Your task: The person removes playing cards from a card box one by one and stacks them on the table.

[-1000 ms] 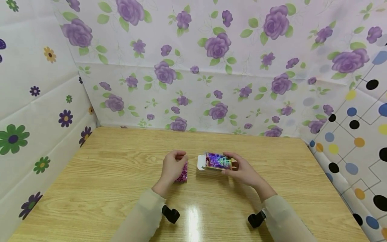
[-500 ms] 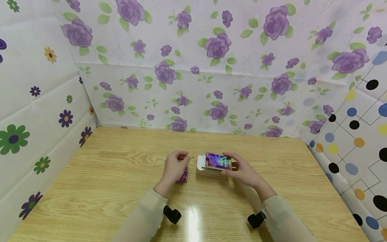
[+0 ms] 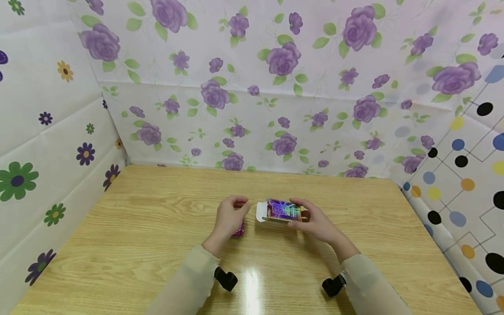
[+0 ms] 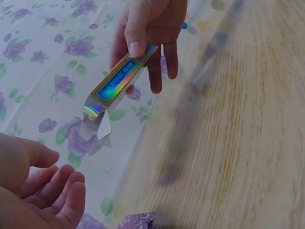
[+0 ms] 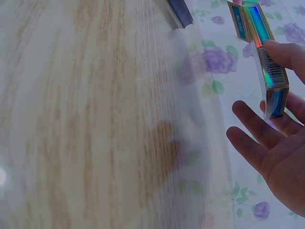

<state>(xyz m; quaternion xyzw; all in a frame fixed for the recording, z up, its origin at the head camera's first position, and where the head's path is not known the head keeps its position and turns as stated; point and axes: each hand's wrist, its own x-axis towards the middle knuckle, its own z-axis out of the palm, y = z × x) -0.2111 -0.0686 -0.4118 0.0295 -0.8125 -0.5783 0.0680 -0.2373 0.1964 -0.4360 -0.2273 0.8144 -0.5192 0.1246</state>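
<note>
My right hand [image 3: 315,221] pinches a small shiny card box [image 3: 284,210] by its right end, thumb on one edge and fingers on the other. The box has a purple and rainbow foil face, and its white end flap [image 3: 261,211] hangs open toward the left hand. In the right wrist view a barcode shows on the narrow side of the box [image 5: 270,67]. My left hand [image 3: 229,216] holds nothing; its fingers are loosely bent, with the thumb apart from them in the left wrist view. Below it lies a magenta patterned stack or pack [image 3: 239,230], mostly hidden by the hand.
Both hands are over a light wooden table [image 3: 157,210]. A floral cloth [image 3: 252,118] hangs behind it, with patterned cloths at the left and right sides. Each wrist wears a black camera [image 3: 225,279].
My left hand has shifted slightly to the right, toward the box flap, covering more of the magenta stack. The right hand and the box have barely moved.
</note>
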